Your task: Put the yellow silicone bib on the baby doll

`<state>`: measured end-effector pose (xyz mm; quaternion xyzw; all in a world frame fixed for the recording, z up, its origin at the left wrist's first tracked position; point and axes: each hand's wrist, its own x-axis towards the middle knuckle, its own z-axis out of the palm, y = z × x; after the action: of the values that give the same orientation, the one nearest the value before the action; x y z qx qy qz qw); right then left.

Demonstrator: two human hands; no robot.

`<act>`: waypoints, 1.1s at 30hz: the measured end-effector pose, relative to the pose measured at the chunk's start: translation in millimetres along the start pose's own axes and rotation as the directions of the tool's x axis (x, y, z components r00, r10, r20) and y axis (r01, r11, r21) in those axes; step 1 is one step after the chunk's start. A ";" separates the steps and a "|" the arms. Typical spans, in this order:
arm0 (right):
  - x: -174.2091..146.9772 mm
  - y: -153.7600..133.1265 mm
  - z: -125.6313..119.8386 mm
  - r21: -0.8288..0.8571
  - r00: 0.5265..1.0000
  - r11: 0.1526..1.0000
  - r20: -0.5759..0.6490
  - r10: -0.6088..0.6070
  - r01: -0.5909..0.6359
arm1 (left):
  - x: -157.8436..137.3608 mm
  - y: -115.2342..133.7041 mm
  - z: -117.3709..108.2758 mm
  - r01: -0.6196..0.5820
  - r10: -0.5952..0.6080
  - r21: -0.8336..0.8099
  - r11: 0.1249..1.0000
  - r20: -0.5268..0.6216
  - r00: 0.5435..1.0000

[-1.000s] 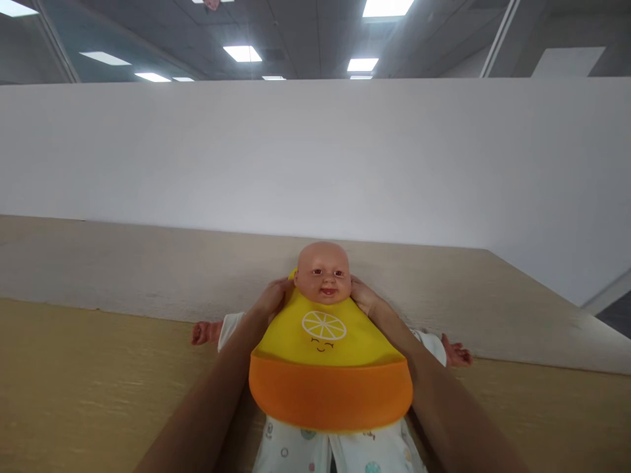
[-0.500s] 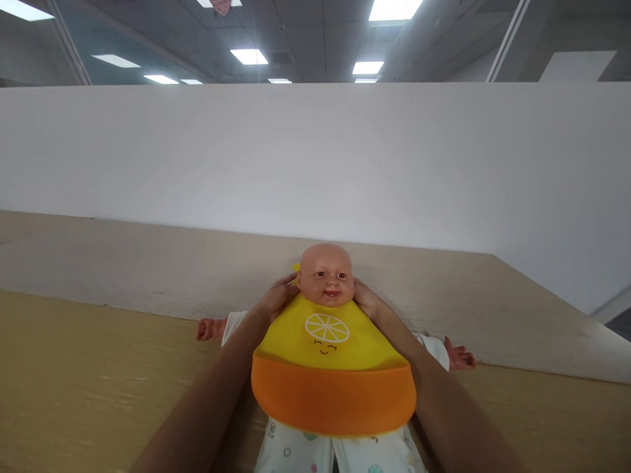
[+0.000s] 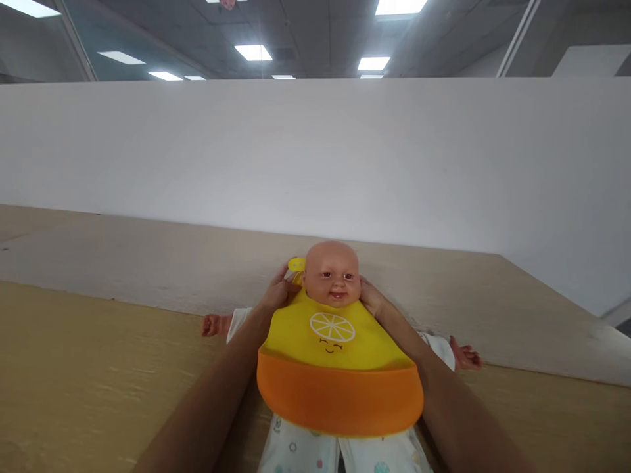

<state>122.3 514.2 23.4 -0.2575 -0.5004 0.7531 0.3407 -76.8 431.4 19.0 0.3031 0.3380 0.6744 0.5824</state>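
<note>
A baby doll [image 3: 331, 266] in white patterned clothes lies face up, its arms spread to both sides. Over its chest is a silicone bib [image 3: 328, 358], yellow above with a lemon slice and smiling face, and with an orange pocket below. Beside the doll's head at left, my left hand [image 3: 280, 290] is closed on the bib's neck strap, whose rounded yellow end sticks up past the fingers. My right hand [image 3: 373, 299] reaches behind the doll's neck on the other side. Its fingertips are hidden there, along with the rest of the strap.
Under the doll is a light wooden surface [image 3: 123, 259] with a yellowish front part [image 3: 98, 368]. A white partition [image 3: 296, 157] rises close behind the doll's head. Glass panels and ceiling lights show above it.
The strap's yellow end beside the head has come further into view, and my left hand has risen slightly. The whole view has shifted a little.
</note>
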 end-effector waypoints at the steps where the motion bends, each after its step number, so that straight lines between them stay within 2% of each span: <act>1: -2.3 -2.0 3.6 0.011 1.000 1.000 -0.021 0.018 -0.018 | -0.3 0.7 1.3 -0.004 0.004 -0.002 1.000 0.000 1.000; 5: -6.9 -6.5 10.1 0.012 0.995 0.998 -0.071 0.065 -0.064 | -1.8 2.4 6.1 -0.016 0.016 0.006 1.000 -0.017 1.000; 13: -4.7 -6.8 6.2 -0.023 0.997 1.000 -0.077 -0.014 0.012 | -8.9 2.7 13.1 -0.039 0.041 0.026 0.999 -0.076 0.996; 17: -14.0 -15.5 20.7 -0.037 0.999 0.999 -0.046 -0.010 0.008 | -10.0 2.8 15.1 -0.037 0.043 0.052 0.998 -0.106 0.993; 22: -25.6 -26.2 38.6 -0.058 0.997 0.998 -0.078 -0.030 0.026 | -8.9 1.9 12.8 -0.043 0.053 0.094 0.995 -0.104 0.993; 27: -22.3 -25.5 29.1 -0.133 0.999 0.991 -0.018 -0.033 0.030 | -7.2 0.7 10.0 -0.028 0.046 0.133 0.991 -0.135 0.990; 33: -17.0 -21.9 22.7 -0.155 0.999 0.988 -0.045 -0.012 0.005 | -8.2 4.8 13.4 0.005 0.016 0.133 0.991 -0.155 0.988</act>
<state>122.2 493.7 52.9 -0.2981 -0.5505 0.7045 0.3343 -67.6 424.2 30.7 0.2888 0.4258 0.6735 0.5307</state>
